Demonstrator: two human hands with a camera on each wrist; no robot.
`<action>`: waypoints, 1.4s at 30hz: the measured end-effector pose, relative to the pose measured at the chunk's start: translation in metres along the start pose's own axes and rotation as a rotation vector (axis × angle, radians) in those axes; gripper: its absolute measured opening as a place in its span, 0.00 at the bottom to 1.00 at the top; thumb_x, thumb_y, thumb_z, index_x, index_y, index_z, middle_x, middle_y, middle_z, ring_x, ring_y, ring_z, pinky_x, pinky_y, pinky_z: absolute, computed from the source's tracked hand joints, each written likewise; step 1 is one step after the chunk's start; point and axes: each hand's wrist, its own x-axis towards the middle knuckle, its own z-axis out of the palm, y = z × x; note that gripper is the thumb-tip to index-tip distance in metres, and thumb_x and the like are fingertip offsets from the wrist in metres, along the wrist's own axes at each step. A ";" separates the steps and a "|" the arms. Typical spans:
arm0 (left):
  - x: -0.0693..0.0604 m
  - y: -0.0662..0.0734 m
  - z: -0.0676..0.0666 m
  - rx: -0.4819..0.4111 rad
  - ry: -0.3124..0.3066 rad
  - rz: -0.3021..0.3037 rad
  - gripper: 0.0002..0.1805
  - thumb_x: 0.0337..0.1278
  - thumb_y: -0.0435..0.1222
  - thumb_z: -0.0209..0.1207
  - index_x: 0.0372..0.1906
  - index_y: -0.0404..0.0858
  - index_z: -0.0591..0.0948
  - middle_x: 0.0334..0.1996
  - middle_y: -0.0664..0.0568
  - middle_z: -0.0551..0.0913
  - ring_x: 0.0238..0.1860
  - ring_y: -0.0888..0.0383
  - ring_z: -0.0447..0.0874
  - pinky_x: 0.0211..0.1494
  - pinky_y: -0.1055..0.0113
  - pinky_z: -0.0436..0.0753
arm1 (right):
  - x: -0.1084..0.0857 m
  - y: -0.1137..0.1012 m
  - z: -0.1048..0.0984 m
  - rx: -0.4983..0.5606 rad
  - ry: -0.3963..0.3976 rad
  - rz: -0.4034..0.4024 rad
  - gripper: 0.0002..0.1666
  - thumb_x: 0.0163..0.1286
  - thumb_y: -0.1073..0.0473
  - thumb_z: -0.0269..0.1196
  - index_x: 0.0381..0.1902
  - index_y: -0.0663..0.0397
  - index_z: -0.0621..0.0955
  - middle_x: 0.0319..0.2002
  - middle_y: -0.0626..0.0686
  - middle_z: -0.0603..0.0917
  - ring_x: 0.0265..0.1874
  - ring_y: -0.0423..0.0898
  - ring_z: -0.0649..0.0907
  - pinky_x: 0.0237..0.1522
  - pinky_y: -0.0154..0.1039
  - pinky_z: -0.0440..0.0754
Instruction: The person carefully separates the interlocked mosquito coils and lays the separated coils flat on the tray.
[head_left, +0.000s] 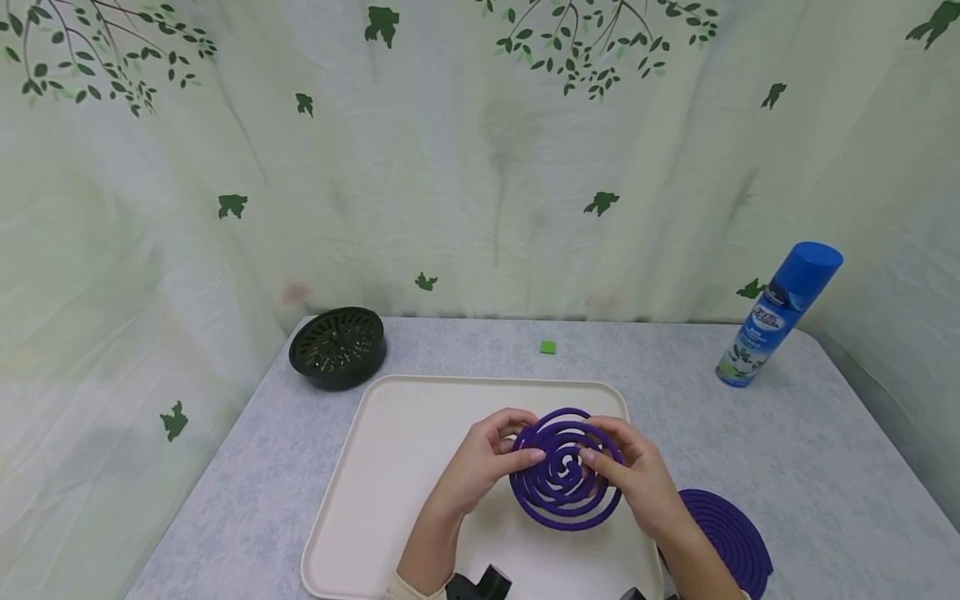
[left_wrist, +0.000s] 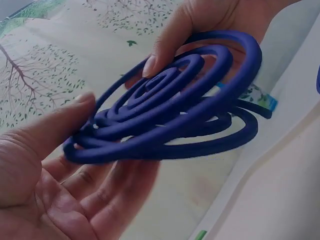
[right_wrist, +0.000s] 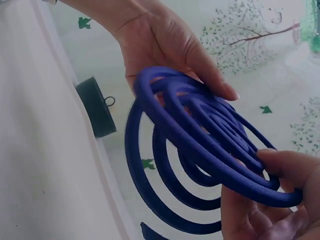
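Observation:
Over the tray, both hands hold a purple mosquito coil, its rings spread into two layers that stand partly apart. My left hand pinches its left rim, thumb on top and fingers underneath, also seen in the left wrist view on the coil. At the opposite side my right hand grips it, the thumb near the centre of the spiral. In the right wrist view, the lower rings of the coil hang away from the upper ones. Fingers behind the coil are partly hidden.
A cream tray lies under the hands. Beyond its left corner is a black slotted round holder. Another purple coil lies beside the right forearm. A blue spray can stands back right; a small green piece lies behind the tray.

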 end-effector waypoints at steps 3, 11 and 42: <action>-0.001 0.001 -0.001 0.008 -0.003 -0.003 0.20 0.48 0.27 0.61 0.49 0.28 0.72 0.37 0.45 0.78 0.33 0.56 0.81 0.34 0.66 0.81 | 0.000 -0.001 0.000 0.031 0.035 0.001 0.18 0.63 0.68 0.56 0.52 0.64 0.69 0.34 0.53 0.77 0.28 0.43 0.80 0.25 0.37 0.80; -0.001 0.007 0.002 0.002 0.064 0.020 0.17 0.55 0.29 0.57 0.49 0.28 0.73 0.36 0.45 0.80 0.34 0.58 0.80 0.38 0.67 0.80 | 0.000 0.000 0.002 0.134 0.028 0.014 0.19 0.64 0.70 0.55 0.52 0.56 0.66 0.37 0.53 0.77 0.31 0.44 0.80 0.26 0.38 0.81; 0.003 -0.007 -0.008 -0.016 -0.141 -0.132 0.21 0.66 0.43 0.46 0.54 0.31 0.72 0.39 0.47 0.79 0.33 0.58 0.80 0.29 0.67 0.81 | 0.001 0.003 0.004 -0.024 -0.064 0.096 0.19 0.59 0.64 0.62 0.49 0.64 0.73 0.39 0.59 0.79 0.31 0.49 0.81 0.29 0.40 0.81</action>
